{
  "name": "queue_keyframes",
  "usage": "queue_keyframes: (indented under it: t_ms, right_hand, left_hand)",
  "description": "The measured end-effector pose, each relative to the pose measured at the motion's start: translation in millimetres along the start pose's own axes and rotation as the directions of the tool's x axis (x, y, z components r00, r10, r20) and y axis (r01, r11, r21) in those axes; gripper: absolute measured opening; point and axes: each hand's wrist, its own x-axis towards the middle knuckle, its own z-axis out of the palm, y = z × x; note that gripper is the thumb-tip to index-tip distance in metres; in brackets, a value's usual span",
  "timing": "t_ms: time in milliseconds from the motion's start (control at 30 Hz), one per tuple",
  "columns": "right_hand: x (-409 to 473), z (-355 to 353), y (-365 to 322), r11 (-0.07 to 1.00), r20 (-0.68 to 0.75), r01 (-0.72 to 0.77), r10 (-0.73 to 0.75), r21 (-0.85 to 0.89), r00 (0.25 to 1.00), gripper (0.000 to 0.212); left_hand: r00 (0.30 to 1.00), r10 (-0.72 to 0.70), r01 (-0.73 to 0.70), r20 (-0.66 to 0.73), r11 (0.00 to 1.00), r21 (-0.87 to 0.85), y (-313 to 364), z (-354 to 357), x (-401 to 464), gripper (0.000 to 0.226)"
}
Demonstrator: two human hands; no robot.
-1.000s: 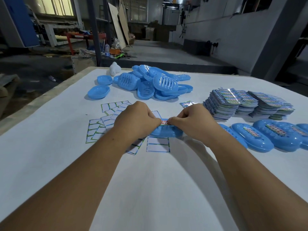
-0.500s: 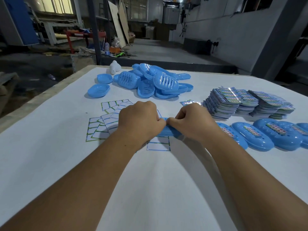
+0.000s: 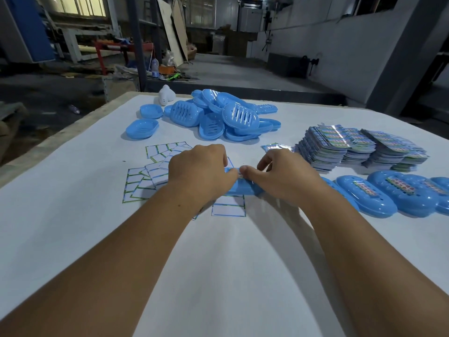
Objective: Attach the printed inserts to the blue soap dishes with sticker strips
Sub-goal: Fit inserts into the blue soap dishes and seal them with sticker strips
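Two bare forearms reach forward over the white bench (image 3: 73,239). Between the hands lies a blue dish (image 3: 239,188), resting on the bench at its middle. The left hand (image 3: 199,171) grips the dish's left end with curled fingers. The right hand (image 3: 281,176) holds the right end, its thumb pressed down on a small printed insert (image 3: 240,175) on top of the dish, beside the left thumb; the other right fingers are bent over the far side.

Under and just beside the dish lie sticker sheets (image 3: 145,183), white strips edged in green and blue, fanned out to the left, with one sheet (image 3: 228,207) nearer than the dish.

To the right, a row of finished dishes (image 3: 374,198) lies side by side, each with a colourful insert on top. Behind that row stand stacks of inserts (image 3: 340,147), leaning and overlapping, with a loose one (image 3: 273,147) just left of them.

Farther back, a heap of dishes (image 3: 218,115) lies piled, some showing slotted bottoms, with two single trays (image 3: 143,127) apart to its left. A small white object (image 3: 166,96) sits at the far edge of the bench.
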Motion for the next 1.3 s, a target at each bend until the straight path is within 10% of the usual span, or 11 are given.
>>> queue_keyframes:
  t_ms: [333, 600, 1033, 1300]
  right_hand:
    - [-14.0, 4.5, -12.9, 0.931, 0.161, 0.310, -0.341, 0.191, 0.926, 0.062]
    - [-14.8, -8.4, 2.2, 0.965, 0.221, 0.019, 0.041, -0.261, 0.975, 0.063]
    - [-19.2, -30.6, 18.9, 0.951, 0.244, -0.041, 0.120, -0.305, 0.962, 0.058]
    - [-17.1, -35.4, 28.3, 0.963, 0.266, -0.096, 0.165, -0.252, 0.950, 0.057]
  left_hand:
    - [0.998, -0.055, 0.062, 0.032, 0.961, -0.271, -7.8, 5.2, 4.8, 0.029]
    - [0.995, -0.034, 0.051, 0.099, 0.984, -0.171, -7.9, 11.2, 2.8, 0.023]
    - [0.985, 0.096, -0.084, 0.141, 0.993, -0.086, -0.5, 10.9, -6.9, 0.077]
    - [0.960, 0.121, -0.082, 0.254, 0.983, -0.162, -5.0, 8.6, -3.4, 0.073]
